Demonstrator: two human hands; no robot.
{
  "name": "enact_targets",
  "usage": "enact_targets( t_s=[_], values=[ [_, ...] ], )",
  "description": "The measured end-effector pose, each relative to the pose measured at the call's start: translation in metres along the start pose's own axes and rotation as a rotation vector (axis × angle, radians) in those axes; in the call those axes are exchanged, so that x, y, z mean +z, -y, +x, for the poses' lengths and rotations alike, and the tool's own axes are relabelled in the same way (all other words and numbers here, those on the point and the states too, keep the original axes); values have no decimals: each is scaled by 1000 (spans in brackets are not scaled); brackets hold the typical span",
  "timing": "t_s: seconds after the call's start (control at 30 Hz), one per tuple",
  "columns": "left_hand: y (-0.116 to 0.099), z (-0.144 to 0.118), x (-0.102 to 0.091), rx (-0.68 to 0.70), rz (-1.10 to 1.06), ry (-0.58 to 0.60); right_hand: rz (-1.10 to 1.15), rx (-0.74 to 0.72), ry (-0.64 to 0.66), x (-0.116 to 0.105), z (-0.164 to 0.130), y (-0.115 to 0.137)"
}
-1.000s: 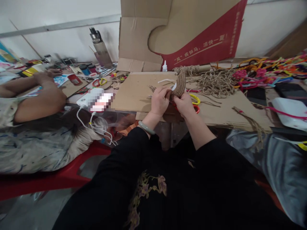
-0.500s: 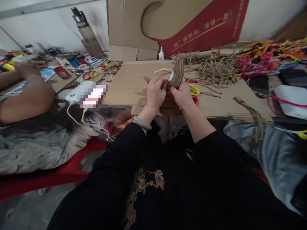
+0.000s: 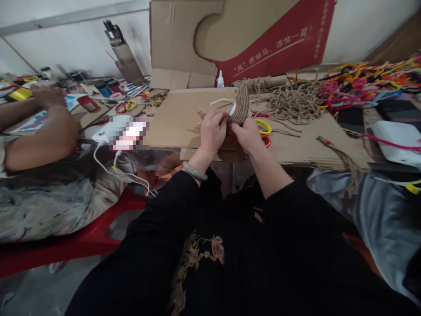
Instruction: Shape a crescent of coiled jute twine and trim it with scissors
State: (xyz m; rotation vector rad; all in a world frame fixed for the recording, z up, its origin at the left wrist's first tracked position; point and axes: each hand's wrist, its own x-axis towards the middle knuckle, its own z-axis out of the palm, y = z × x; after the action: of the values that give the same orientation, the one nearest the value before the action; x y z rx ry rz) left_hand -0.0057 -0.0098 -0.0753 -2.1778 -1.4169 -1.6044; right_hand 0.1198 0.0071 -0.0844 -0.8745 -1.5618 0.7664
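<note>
Wrapping brown jute twine around a curved white hoop piece point(image 3: 241, 105), the person works with both hands close together over the flat brown corrugated cardboard sheet point(image 3: 179, 118) that covers the counter. The left hand point(image 3: 213, 131) has its grip clenched on the lower end of the twine-wound curve, and the right hand point(image 3: 247, 134) is clenched on it from the 3 o'clock side, fingers pinching where the winding meets the bare white strip; whether a loose twine end runs between the fingers is hidden. The wound piece stands nearly upright above the hands, rising toward 12 o'clock. To do this step well, I judge each new turn should be pressed tight against the last one so no white shows, with the left hand anchoring the finished coils while the right keeps the strand taut. A loose pile of tan jute cord point(image 3: 292, 102) lies at 2 o'clock of the hands, well within reach, and yellow-and-red handled scissors point(image 3: 265, 131) lie just beside the right hand at 3 o'clock. A small white glue bottle point(image 3: 220, 80) stands at 12 o'clock against the tall cut cardboard panel with a red printed band point(image 3: 283, 35). Another person's arm point(image 3: 42, 131) rests at 9 o'clock, well apart.
</note>
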Motion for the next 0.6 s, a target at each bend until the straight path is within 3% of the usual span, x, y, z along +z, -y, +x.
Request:
enact_targets(
  t_s=[0.27, 0.6],
  values=[
    [-8, 0, -3, -51, 81, 36, -47, -5, -6, -1, -1, 5],
    [-3, 0, -1, -64, 65, 9, -61, -20, 10, -1, 0, 0]
  ],
)
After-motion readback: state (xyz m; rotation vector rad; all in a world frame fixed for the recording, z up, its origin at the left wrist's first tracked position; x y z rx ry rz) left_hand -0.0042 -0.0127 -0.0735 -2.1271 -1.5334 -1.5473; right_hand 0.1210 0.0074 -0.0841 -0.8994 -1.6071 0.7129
